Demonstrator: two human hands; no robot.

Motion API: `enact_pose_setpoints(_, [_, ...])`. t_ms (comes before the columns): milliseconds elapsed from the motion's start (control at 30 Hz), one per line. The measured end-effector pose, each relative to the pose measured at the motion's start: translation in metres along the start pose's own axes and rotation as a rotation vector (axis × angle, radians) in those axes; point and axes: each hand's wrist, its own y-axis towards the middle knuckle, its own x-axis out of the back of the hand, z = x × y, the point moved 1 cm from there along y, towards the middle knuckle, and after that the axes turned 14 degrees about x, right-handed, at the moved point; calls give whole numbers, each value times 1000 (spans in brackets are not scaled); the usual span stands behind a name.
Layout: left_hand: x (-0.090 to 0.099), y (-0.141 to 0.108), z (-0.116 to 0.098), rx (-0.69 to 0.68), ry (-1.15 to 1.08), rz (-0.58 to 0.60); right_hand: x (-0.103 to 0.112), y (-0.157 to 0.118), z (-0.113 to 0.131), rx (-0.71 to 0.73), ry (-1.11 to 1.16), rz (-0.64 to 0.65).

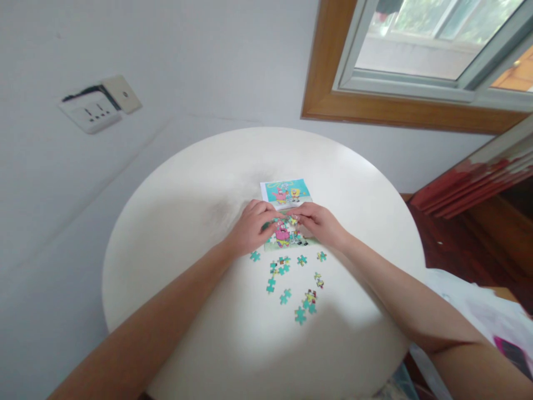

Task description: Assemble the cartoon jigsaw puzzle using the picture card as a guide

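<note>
A partly assembled jigsaw puzzle (pixel 283 235) with a pink cartoon figure lies on the white round table (pixel 175 222). My left hand (pixel 255 226) rests on its left side, fingers bent over the upper edge. From the right, my right hand (pixel 317 223) reaches over the top right part, thumb and fingers pinched together near a small yellowish puzzle piece (pixel 293 220). What the left fingertips touch is too small to make out. Just beyond the hands lies a picture card (pixel 287 192) showing a pink and a yellow cartoon figure on blue.
Several loose teal and yellow pieces, among them a teal puzzle piece (pixel 300 315), lie on the near side of the puzzle. A wall socket (pixel 94 113) is at the left, a wood-framed window (pixel 316 94) at the upper right, and a red-patterned curtain (pixel 466 183) at the right.
</note>
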Motion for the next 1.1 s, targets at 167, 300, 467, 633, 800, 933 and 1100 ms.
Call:
enact_pose_setpoints(167, [1, 0, -2, -21, -41, -5, -12, 0, 5, -83, 69, -23])
enact_pose_setpoints(300, [4, 0, -4, -53, -56, -3, -20, -1, 0, -131, 148, -49])
enact_pose_setpoints(467, [5, 0, -4, -19, -143, 10, -22, -1, 1, -156, 199, -61])
enact_pose_setpoints(633, [3, 1, 1, 41, -220, 13, -14, 1, 10, -121, 143, -49])
enact_pose_setpoints(800, [3, 1, 2, 60, -252, -21, -9, 2, 12, -45, -10, -45])
enact_pose_setpoints(933, [1, 1, -1, 43, -236, -14, -8, 3, 10, -34, -23, -48])
enact_pose_setpoints(1100, [0, 0, -7, 12, -180, -6, 8, 4, -3, 43, -187, -25])
